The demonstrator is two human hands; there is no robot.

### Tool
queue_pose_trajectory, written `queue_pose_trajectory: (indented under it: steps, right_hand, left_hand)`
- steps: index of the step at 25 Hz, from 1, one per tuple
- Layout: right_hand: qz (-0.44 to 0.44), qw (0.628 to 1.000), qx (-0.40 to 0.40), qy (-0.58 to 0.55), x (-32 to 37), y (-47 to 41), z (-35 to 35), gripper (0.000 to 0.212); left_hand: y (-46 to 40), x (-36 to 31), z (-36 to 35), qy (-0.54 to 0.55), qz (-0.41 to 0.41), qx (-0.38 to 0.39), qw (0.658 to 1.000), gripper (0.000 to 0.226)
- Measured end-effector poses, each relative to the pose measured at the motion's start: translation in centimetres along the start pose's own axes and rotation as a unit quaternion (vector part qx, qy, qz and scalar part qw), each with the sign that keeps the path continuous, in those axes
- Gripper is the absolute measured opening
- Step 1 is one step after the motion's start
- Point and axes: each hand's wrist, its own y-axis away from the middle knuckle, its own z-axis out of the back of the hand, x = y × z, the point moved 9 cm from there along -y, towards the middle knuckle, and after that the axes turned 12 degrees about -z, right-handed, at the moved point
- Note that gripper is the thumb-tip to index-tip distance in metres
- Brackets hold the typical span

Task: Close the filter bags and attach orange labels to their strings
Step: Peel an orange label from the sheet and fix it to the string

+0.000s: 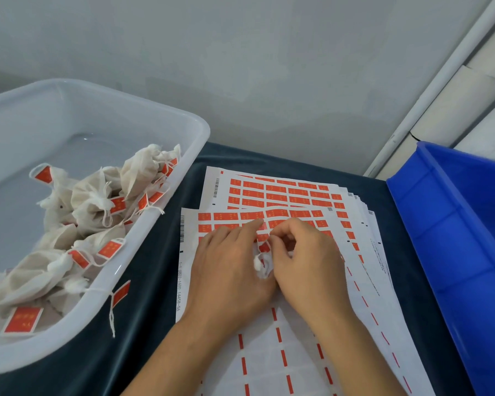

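Both hands, left hand (pixel 229 264) and right hand (pixel 303 252), pinching small orange paper label (pixel 264 247) above white fabric filter bag (pixel 262 265), mid-sheet; could crease or miss the string if pressed askew

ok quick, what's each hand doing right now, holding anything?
Left hand: fingers pinching an orange label over the label sheet.
Right hand: curled, pinching the same label; a white filter bag shows between the hands.

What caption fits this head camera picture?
Both hands, left hand and right hand, stick an orange label beside a tub of tagged filter bags.
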Motion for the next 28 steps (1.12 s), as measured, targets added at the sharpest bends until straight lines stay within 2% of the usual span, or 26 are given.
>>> queue_pose_trajectory:
  steps: [3, 5, 8, 11, 13, 16, 19, 23, 28]
  right_hand:
    - [-0.019, 0.992, -0.023, -0.12, -0.3, -0.5, 2.1, 0.006]
    - [-0.049, 0.974, -0.02, -0.22, -1.6, -1.1, 3.4, 0.003]
    - [-0.113, 0.92, 0.065, -0.369, -4.1, -0.8, 2.7, 0.011]
    - [-0.165, 0.847, 0.15, -0.482, -5.6, 0.9, 0.2, 0.021]
    - [-0.179, 0.814, 0.162, -0.528, -6.1, 1.6, -0.8, 0.032]
    - [-0.156, 0.805, 0.172, -0.546, -5.8, 1.6, -1.2, 0.043]
    - [-0.134, 0.805, 0.19, -0.545, -5.5, 1.5, -1.3, 0.049]
    - [-0.087, 0.828, 0.205, -0.514, -4.8, 2.0, -1.3, 0.058]
    - [-0.061, 0.83, 0.221, -0.508, -4.1, 2.2, -1.3, 0.069]
  left_hand:
    - [0.1, 0.3, -0.2, 0.011, 0.019, 0.026, 0.999, 0.089]
    - [0.1, 0.3, -0.2, 0.029, 0.024, 0.038, 0.999, 0.091]
    - [0.0, -0.3, 1.4, 0.063, 0.015, 0.001, 0.998, 0.077]
    - [0.0, -1.0, 4.4, 0.022, 0.012, -0.065, 0.998, 0.042]
    - [-0.1, -1.0, 5.6, -0.022, 0.021, -0.052, 0.998, 0.042]
    - [-0.2, -0.1, 5.2, -0.03, 0.043, 0.024, 0.998, 0.051]
    - [-0.3, -0.7, 4.1, -0.001, 0.013, 0.076, 0.997, 0.034]
    - [-0.2, -1.3, 4.0, 0.067, 0.0, 0.064, 0.996, 0.015]
    - [-0.2, -1.7, 3.5, 0.145, 0.002, 0.064, 0.987, 0.006]
